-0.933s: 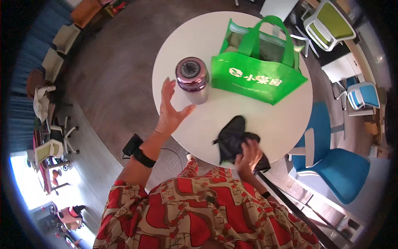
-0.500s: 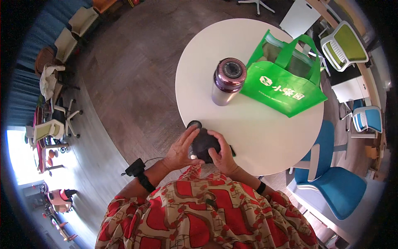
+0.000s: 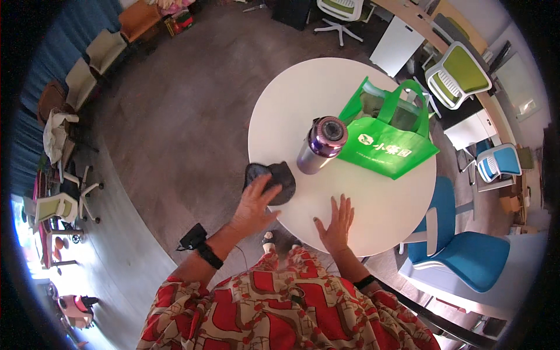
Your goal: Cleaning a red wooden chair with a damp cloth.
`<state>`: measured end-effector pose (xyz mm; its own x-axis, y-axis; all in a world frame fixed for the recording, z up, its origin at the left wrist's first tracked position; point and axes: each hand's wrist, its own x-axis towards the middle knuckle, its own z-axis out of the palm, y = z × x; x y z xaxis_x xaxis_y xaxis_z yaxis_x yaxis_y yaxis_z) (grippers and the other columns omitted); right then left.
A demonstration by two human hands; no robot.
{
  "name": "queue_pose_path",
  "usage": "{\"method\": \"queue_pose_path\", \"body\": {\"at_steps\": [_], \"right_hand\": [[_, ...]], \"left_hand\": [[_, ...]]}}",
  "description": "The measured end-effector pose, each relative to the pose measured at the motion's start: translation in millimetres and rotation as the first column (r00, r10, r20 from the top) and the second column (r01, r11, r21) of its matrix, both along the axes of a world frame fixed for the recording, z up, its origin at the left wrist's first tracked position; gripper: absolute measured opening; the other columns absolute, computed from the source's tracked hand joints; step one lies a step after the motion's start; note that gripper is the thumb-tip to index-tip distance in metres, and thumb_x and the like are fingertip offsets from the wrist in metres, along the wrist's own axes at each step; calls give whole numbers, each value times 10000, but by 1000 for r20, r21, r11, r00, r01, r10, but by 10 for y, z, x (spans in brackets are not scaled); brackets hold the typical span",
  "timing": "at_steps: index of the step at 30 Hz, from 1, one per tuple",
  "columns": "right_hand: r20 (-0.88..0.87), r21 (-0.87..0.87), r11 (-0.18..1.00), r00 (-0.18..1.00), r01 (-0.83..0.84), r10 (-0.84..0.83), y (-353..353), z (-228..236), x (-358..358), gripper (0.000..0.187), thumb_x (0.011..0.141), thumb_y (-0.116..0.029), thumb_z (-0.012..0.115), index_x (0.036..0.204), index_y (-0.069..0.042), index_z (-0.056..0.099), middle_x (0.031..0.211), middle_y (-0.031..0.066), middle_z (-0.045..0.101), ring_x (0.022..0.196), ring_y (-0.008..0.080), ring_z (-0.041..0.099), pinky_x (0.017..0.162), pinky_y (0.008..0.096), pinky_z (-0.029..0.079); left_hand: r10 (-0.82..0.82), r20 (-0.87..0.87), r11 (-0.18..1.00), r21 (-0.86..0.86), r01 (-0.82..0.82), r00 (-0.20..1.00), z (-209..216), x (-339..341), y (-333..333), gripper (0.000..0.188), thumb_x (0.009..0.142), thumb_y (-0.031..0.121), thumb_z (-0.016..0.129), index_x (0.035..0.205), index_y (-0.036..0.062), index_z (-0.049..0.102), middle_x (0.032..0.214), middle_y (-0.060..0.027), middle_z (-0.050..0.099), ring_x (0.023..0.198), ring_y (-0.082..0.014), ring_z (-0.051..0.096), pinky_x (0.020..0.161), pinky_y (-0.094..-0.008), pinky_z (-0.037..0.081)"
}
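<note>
Your left hand (image 3: 254, 205) and right hand (image 3: 336, 228) spread empty fingers. Nudged left, the rounded black fabric bundle (image 3: 286, 178) could fall off the round white tabletop (image 3: 376, 216).

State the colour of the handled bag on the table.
The bag is bright green, best seen in the head view.

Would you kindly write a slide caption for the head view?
Left hand over a black item, right hand open; bottle and green bag on a round table.
</note>
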<state>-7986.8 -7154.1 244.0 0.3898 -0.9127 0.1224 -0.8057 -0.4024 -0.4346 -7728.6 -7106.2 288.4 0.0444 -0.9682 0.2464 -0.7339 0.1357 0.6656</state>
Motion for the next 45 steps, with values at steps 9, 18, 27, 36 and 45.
{"method": "queue_pose_path", "body": {"at_steps": [9,18,27,36,45], "right_hand": [[-128,39,998,991,-43,48,17,-171,-144,707,795,-400,627,1365,-84,352,1430,238,236,1340,432,177,1075,590,104],[-47,18,998,997,-57,58,68,-301,-182,693,778,-406,641,1341,-81,402,1429,226,245,1339,431,186,1074,593,121],[-169,124,991,985,47,-25,25,-178,-112,577,754,-356,660,1276,-167,501,1418,169,327,1317,394,278,1077,563,181],[-226,126,987,972,99,-69,20,-170,-33,602,738,-360,663,1291,-201,488,1424,153,327,1320,370,286,1081,552,187],[-240,146,981,967,123,-86,36,-46,-22,576,830,-399,568,1362,-241,413,1475,115,260,1369,313,216,1119,496,137]], "left_hand": [[-114,491,968,251,-15,864,-488,-100,-353,588,849,374,578,1360,174,364,1433,-157,261,1342,-399,200,1073,-597,128],[-107,473,979,202,10,874,-657,333,-1085,593,868,371,552,1392,216,321,1446,-116,236,1353,-348,191,1077,-573,147],[-285,472,958,125,256,835,-673,1023,-2816,616,848,366,585,1383,193,332,1428,-119,284,1329,-351,248,1059,-556,198],[-128,452,992,39,124,883,-789,1190,-4228,548,852,361,571,1335,165,401,1365,-106,357,1199,-359,370,959,-529,315],[-422,399,901,81,427,814,-616,1159,-2223,501,824,208,600,1263,23,446,1351,-224,344,1190,-429,347,986,-550,263]]}}
